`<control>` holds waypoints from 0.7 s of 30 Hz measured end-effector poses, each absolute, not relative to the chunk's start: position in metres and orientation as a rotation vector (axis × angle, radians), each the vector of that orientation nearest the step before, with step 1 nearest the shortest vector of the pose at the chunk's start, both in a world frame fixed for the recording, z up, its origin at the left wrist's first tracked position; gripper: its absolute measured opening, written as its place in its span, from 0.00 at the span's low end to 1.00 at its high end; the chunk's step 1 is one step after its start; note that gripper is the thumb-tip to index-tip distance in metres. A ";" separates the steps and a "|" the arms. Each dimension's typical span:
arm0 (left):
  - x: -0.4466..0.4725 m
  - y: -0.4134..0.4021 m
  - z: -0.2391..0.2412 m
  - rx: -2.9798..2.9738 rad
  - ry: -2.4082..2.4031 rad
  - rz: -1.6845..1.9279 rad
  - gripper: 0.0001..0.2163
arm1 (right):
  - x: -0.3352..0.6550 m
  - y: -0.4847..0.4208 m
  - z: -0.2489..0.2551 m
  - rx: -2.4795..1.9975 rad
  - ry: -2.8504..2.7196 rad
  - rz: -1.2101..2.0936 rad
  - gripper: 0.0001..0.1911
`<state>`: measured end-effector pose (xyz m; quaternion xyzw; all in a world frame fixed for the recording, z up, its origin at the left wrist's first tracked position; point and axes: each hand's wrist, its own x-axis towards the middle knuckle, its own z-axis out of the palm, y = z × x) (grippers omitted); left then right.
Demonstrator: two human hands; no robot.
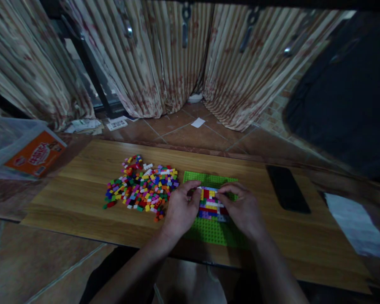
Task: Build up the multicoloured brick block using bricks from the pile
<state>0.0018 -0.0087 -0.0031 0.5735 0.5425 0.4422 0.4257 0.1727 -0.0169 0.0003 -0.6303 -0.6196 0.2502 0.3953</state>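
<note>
From the head camera, a green baseplate lies on the wooden surface, with a patch of built bricks pressed onto it. The left hand has its grip closed on the patch's upper left corner, and the right hand pinches its upper right edge, so the patch sits between the two hands. I cannot tell whether either grip holds a loose brick. A pile of loose bricks lies just left of the left hand, and a phone lies off to the right.
</note>
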 end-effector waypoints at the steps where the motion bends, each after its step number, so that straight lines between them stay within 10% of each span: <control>1: 0.002 -0.008 -0.004 1.437 1.356 1.108 0.11 | 0.174 -0.017 0.000 -1.594 -1.565 0.649 0.07; 21: 0.000 -0.009 -0.010 1.453 1.336 1.147 0.11 | 0.174 -0.013 -0.003 -1.671 -1.168 0.977 0.17</control>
